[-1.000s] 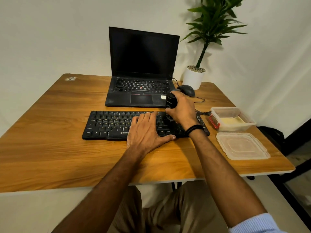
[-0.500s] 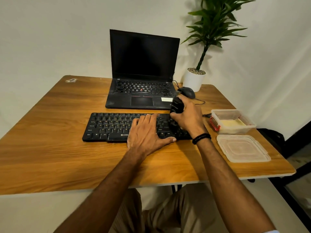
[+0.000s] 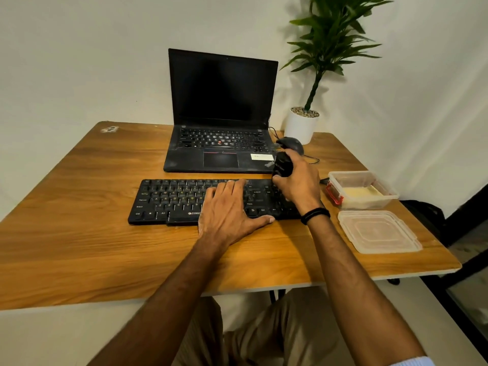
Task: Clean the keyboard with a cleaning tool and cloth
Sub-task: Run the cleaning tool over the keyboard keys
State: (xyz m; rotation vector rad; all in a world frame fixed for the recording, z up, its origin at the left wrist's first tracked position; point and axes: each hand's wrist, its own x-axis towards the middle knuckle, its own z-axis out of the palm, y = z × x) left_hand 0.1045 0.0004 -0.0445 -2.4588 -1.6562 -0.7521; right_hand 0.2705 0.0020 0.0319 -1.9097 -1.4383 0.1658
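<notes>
Right hand (image 3: pixel 299 186), clamped around the black cleaning tool (image 3: pixel 283 165), has edged toward the right end of the keyboard (image 3: pixel 169 199). Left hand (image 3: pixel 227 210), fingers straight, pins it to the counter (image 3: pixel 79 233). Brushing step; next likely calls for strokes across remaining rows.

wooden table (image 3: pixel 79 233), keyboard (image 3: pixel 171 202), laptop (image 3: pixel 221 151), mouse (image 3: pixel 291 142), container (image 3: pixel 361 190), lid (image 3: pixel 377 232)
</notes>
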